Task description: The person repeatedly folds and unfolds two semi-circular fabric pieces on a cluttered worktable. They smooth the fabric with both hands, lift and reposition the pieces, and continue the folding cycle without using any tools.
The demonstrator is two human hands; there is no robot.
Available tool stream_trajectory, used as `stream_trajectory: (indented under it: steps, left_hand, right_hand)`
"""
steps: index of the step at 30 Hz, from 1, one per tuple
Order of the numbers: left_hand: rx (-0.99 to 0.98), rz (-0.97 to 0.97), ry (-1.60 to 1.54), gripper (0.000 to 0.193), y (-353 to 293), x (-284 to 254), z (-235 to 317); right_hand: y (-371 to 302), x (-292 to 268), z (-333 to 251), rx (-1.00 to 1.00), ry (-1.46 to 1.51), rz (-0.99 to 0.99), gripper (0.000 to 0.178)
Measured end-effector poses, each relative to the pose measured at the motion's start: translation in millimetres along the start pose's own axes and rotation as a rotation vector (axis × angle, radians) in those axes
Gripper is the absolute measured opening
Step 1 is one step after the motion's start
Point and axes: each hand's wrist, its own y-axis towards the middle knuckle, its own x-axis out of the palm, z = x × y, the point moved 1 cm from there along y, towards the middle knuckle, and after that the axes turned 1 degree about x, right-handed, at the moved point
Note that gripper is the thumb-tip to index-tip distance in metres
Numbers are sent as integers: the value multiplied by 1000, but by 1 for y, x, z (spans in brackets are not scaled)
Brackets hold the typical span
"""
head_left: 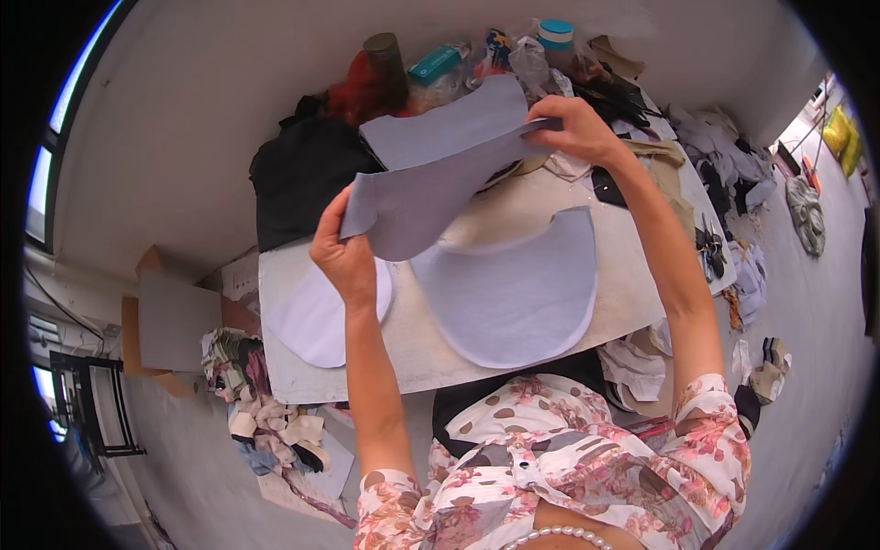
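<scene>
Both my hands hold a curved grey fabric piece (426, 206) up above the table, stretched between them. My left hand (344, 252) pinches its left end, and my right hand (573, 128) grips the right end, higher and farther off. Behind it lies another grey cut piece (449, 124) with a curved edge. Below, a larger rounded grey piece (518, 293) with a pale rim lies flat near the table's front edge. A white rounded piece (316, 316) rests on the left, partly hidden behind my left wrist.
Black cloth (312, 183) is heaped at the table's (632, 284) back left. A dark jar (385, 64), a teal box (435, 64) and a blue-lidded tub (555, 37) stand along the back. Scissors (710, 243) lie at the right edge. A cardboard box (179, 316) and scrap piles (275, 426) are on the floor.
</scene>
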Motion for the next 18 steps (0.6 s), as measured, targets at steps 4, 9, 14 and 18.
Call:
stream_trajectory:
  steps: [4, 9, 14, 18]
  left_hand:
    - [-142, 35, -201, 21, 1, -11, -3]
    - [-360, -43, -496, 26, -13, -3, 0]
    - [-579, -131, -595, 23, -44, -27, 1]
    - [-718, -123, -506, 24, -71, -32, 13]
  right_hand:
    - [-34, -12, -21, 144, 606, 94, 26]
    - [-76, -8, -44, 204, 686, 365, 30]
    - [-120, -7, -70, 382, 807, 326, 27]
    - [-152, -2, -68, 496, 850, 317, 27]
